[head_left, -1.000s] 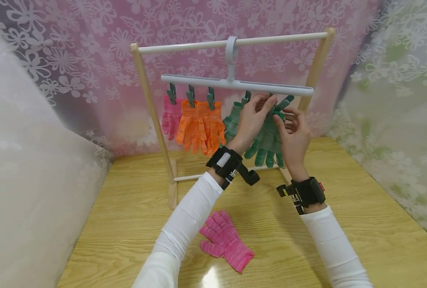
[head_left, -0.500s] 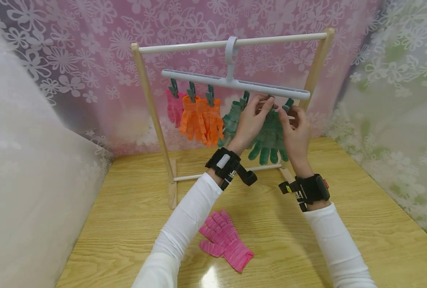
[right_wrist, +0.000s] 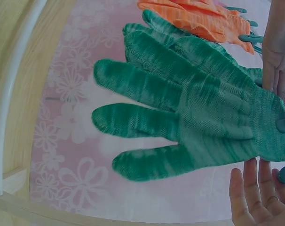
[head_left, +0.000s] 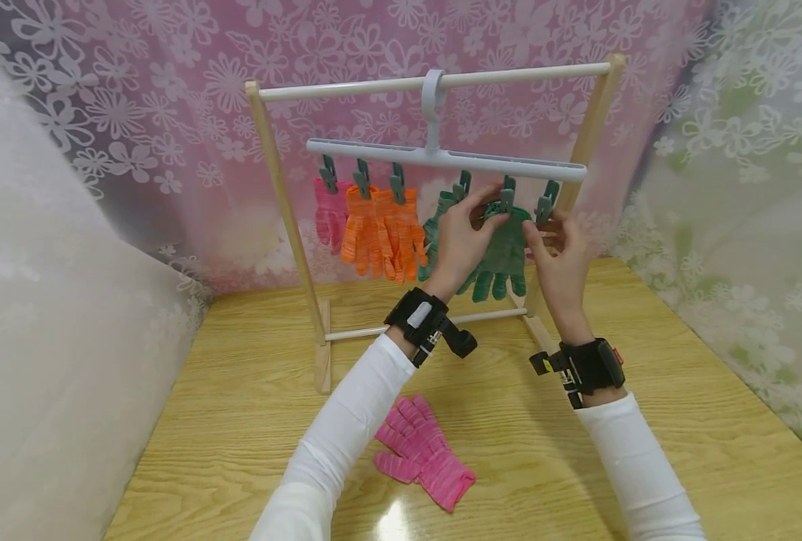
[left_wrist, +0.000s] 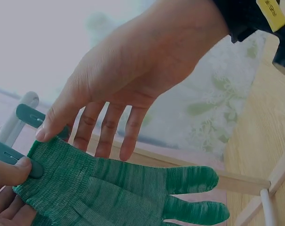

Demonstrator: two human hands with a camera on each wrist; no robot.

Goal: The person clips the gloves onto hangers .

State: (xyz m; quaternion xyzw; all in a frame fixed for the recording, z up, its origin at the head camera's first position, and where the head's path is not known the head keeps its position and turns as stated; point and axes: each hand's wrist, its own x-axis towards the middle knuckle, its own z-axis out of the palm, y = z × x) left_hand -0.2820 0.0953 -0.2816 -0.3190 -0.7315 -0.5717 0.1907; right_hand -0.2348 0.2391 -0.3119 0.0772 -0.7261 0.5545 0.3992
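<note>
My left hand (head_left: pixel 461 237) pinches the cuff of a green knit glove (head_left: pixel 506 244), thumb in front and fingers behind, just below the clothespin (head_left: pixel 506 195) on that cuff. In the left wrist view its thumb lies against this clothespin's lower end. My right hand (head_left: pixel 561 244) is beside the cuff's right corner, its thumb near the edge and its fingers loosely extended in the right wrist view. Just above it, the rightmost clothespin (head_left: pixel 546 201) hangs from the hanger, apart from the cuff in the right wrist view. Another green glove (head_left: pixel 432 229) hangs partly behind my left hand.
A pale hanger (head_left: pixel 401 152) hooks over a wooden rack's white rod (head_left: pixel 346 89). A pink glove (head_left: pixel 331 214) and orange gloves (head_left: pixel 380 237) hang by clothespins at left. Another pink glove (head_left: pixel 426 451) lies on the wooden table (head_left: pixel 238 436).
The rightmost clothespin has gone from tilted near my right fingers to hanging nearly upright. My right hand has shifted slightly down and right; my left stays at the cuff. The hanger sways slightly.
</note>
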